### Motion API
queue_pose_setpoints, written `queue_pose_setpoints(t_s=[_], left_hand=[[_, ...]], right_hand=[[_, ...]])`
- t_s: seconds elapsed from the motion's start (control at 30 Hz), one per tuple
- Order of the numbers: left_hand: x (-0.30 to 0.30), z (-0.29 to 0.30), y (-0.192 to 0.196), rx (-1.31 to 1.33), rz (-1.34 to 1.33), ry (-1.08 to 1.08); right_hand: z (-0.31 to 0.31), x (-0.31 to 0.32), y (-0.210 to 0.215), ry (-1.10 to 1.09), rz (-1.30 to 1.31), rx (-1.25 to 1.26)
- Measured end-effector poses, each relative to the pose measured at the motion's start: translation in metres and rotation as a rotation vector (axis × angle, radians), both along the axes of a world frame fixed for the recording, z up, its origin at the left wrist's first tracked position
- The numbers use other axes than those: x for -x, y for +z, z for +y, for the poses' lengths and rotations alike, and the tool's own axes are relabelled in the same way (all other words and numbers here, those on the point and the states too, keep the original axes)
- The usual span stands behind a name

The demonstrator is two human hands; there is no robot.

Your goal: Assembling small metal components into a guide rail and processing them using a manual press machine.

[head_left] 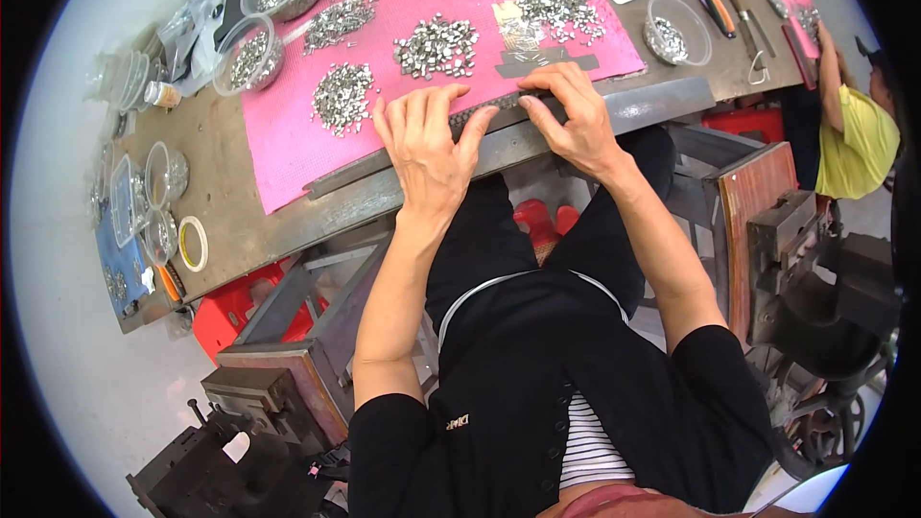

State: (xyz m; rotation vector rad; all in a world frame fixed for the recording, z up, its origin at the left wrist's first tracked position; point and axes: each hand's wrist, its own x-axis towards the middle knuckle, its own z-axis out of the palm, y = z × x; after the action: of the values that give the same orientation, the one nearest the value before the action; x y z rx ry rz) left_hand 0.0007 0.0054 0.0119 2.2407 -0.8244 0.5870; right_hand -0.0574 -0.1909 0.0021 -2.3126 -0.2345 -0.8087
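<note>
Both hands are at the near edge of a pink mat, on either side of a dark, narrow bar with a pitted or gridded top. My left hand closes over its left part, thumb pointing inward. At the other end my right hand grips with thumb and curled fingers. Just beyond the bar lie a flat grey strip and a tan patch with thin pale pins. Heaps of small silvery metal pieces are spread across the mat. What the fingertips touch underneath is hidden.
Clear plastic tubs of metal pieces stand at the left, and a round tub at the right. Orange-handled pliers lie beyond it. A tape roll rests far left. Another person in yellow works at the right.
</note>
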Motion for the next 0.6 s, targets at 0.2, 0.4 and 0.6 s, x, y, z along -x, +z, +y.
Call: queue_pose_setpoints(t_s=[0.2, 0.4, 0.6], left_hand=[[-0.001, 0.001, 0.0, -0.042, -0.028, 0.049], [0.007, 0.047, -0.002, -0.094, 0.024, 0.104], [0.014, 0.054, -0.025, 0.017, 0.076, 0.042]], right_hand=[[-0.001, 0.003, -0.001, -0.004, 0.012, -0.033], [-0.003, 0.016, -0.003, -0.024, 0.01, 0.129], [0.007, 0.024, -0.013, -0.072, -0.087, 0.193]])
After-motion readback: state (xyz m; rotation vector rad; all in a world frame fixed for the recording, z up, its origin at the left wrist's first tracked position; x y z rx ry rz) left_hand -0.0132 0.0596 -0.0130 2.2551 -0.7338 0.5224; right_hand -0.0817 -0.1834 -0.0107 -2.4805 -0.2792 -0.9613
